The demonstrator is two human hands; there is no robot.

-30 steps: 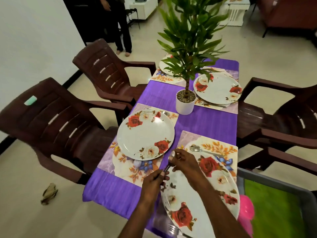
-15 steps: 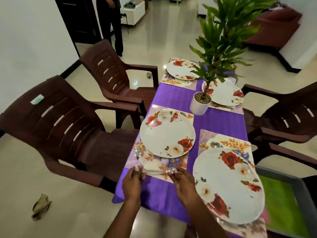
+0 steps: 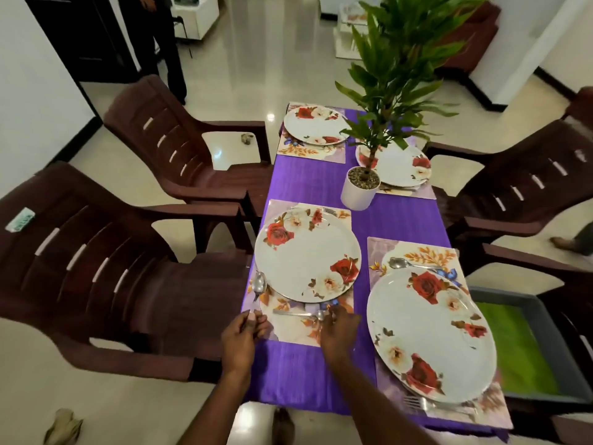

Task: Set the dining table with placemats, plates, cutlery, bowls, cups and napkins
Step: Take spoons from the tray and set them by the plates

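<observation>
My left hand pinches the handle of a spoon whose bowl rests at the left edge of the near-left floral placemat, beside the rose-patterned plate. Over the same placemat's front edge, my right hand has its fingertips closed on the bowl end of a second spoon, which lies flat with its handle pointing left. To the right, another plate sits on its placemat with a spoon above it and a fork below it.
Two more plates on placemats sit at the far end of the purple tablecloth. A potted plant stands mid-table. Brown plastic chairs line both sides. A grey bin with a green lining stands at right.
Both hands moved from the near-right plate to the near-left placemat's front edge, carrying two spoons. The second spoon has come down flat on the placemat.
</observation>
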